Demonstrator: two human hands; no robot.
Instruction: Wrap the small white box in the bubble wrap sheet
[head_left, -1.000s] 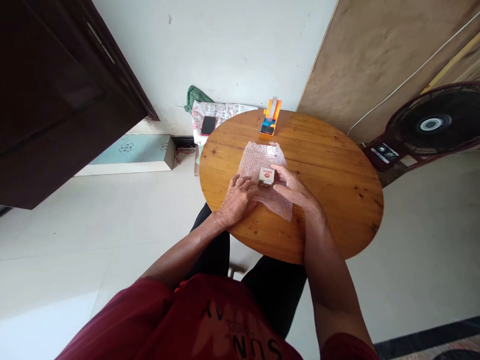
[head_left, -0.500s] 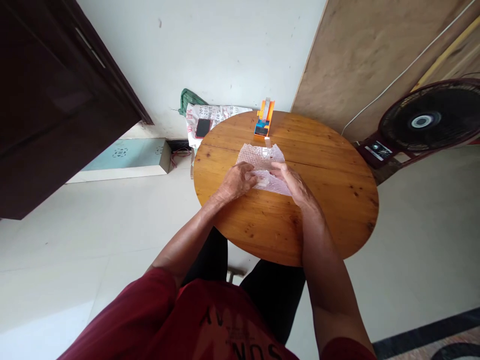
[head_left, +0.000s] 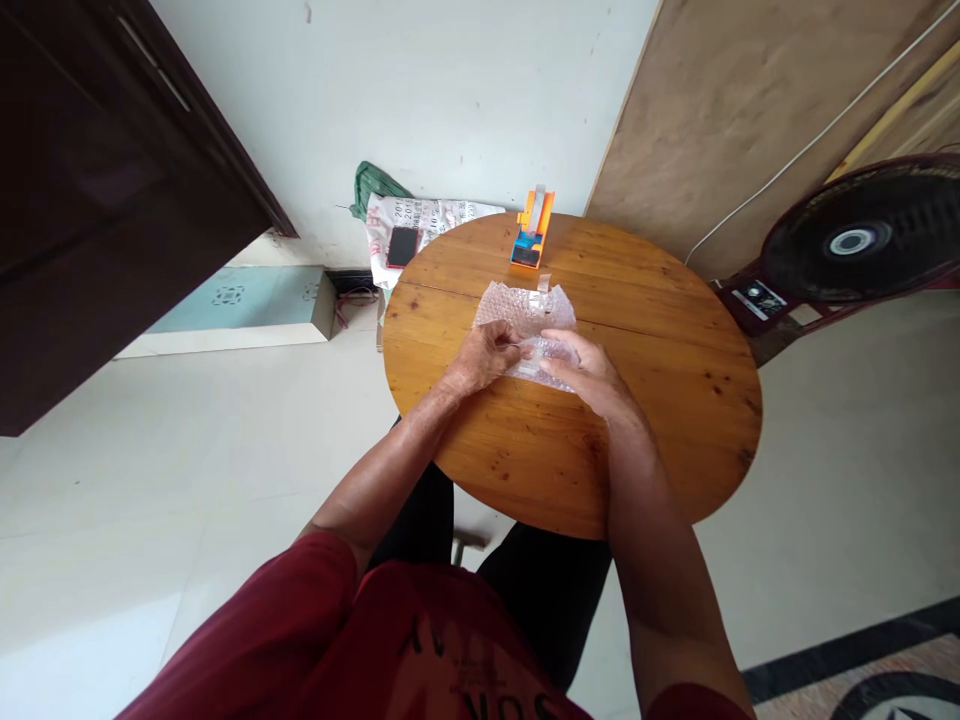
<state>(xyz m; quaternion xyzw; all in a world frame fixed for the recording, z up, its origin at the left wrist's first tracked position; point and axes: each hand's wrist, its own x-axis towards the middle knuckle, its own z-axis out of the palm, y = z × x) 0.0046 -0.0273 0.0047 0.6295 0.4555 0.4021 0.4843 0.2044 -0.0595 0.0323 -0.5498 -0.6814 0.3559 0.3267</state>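
A sheet of pinkish clear bubble wrap (head_left: 526, 308) lies on the round wooden table (head_left: 660, 400), its near part folded over. My left hand (head_left: 486, 357) pinches the left end of the folded part between thumb and fingers. At the right end, my right hand (head_left: 589, 372) grips the fold, thumb on the near side and fingers on the far side. Something small and clear seems to sit inside the fold, but I cannot make it out. A strip of clear tape (head_left: 544, 284) sticks up at the sheet's far edge.
Behind the wrap stands an orange and blue tape dispenser (head_left: 533, 232). Beyond the table's left edge, a dark phone (head_left: 403, 247) rests on a printed white sack (head_left: 442, 212). A black fan (head_left: 847, 240) is at the right, and a pale blue box (head_left: 232, 305) lies on the floor.
My fingers have closed on the near part of the bubble wrap, which is now raised and curled over. Earlier, both hands lay more loosely over it.
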